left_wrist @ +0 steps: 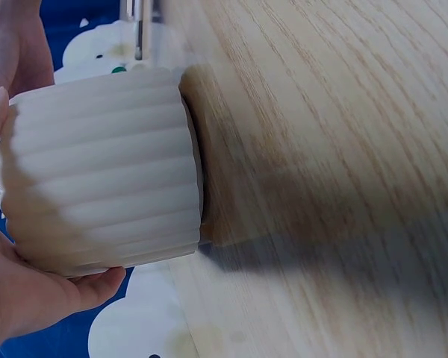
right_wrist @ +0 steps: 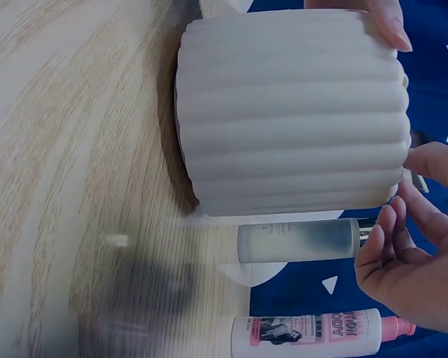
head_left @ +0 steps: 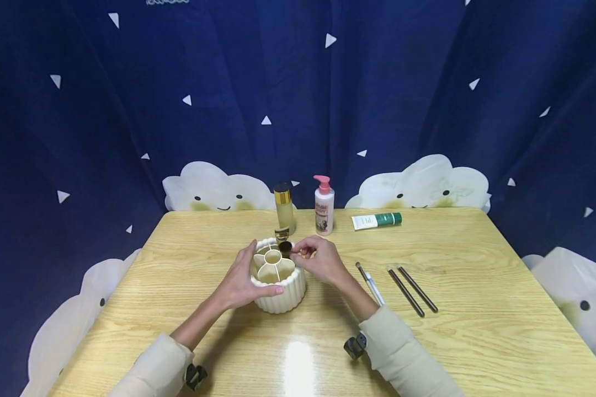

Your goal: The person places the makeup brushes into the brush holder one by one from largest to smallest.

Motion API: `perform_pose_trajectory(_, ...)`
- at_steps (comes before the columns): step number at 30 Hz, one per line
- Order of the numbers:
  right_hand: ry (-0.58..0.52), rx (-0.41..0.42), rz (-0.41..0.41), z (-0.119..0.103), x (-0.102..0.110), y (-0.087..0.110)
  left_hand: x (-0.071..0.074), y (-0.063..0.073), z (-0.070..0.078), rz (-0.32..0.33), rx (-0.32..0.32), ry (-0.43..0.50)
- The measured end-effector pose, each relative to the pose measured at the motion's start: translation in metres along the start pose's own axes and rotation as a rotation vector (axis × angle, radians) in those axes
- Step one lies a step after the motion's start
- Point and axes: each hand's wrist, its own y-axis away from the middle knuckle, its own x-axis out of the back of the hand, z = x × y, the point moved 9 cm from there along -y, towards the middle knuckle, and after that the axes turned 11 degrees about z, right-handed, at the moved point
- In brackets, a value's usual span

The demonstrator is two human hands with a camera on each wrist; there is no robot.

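Cream holder (head_left: 289, 295): left hand (head_left: 240, 282) grips its side; right hand (head_left: 320, 260) curls at its two o'clock, can't tell if pinching dark-topped item (head_left: 285, 247); sideways nudge could tip holder.

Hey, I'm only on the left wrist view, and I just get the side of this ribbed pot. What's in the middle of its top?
Observer: The pot has a small round slot in the middle of its top.

Operator: Anything poking up by the rim?

Observer: Yes, a dark round top shows there, beside the right hand; I can't tell what it belongs to.

Operator: And what's standing behind the pot?

Observer: In the head view, a bottle with a gold band and dark cap stands behind it.
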Motion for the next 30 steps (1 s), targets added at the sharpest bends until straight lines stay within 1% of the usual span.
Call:
perform_pose_trajectory(3, 0.005, -0.004, -0.014, 0.001, 0.002, 0.001, 0.0, 0.0, 0.0, -0.003, 0.004, 0.001)
perform_pose_trajectory(7, 0.013, -0.011, -0.014, 0.002, 0.011, 0.003, -0.001, 0.0, 0.0, 0.0, 0.0, 0.003)
perform_pose_trajectory(13, 0.002, 0.005, -0.013, 0.002, 0.034, 0.007, 0.0, 0.0, 0.001, 0.017, -0.012, 0.006)
perform_pose_trajectory(17, -0.001, -0.006, -0.02, 0.009, 0.05, 0.01, 0.0, 0.0, 0.002, 0.018, -0.019, 0.001)
perform_pose_trajectory(21, 0.031, -0.041, -0.015, 0.022, 0.07, 0.013, 0.001, 0.0, 0.004, 0.013, -0.024, -0.019)
perform_pose_trajectory(24, 0.066, -0.082, -0.009, 0.038, 0.086, 0.016, 0.003, 0.001, 0.004, 0.004, -0.03, -0.029)
perform_pose_trajectory(30, 0.144, -0.111, 0.012, 0.071, 0.12, 0.023, 0.007, 0.002, 0.006, -0.026, -0.049, -0.016)
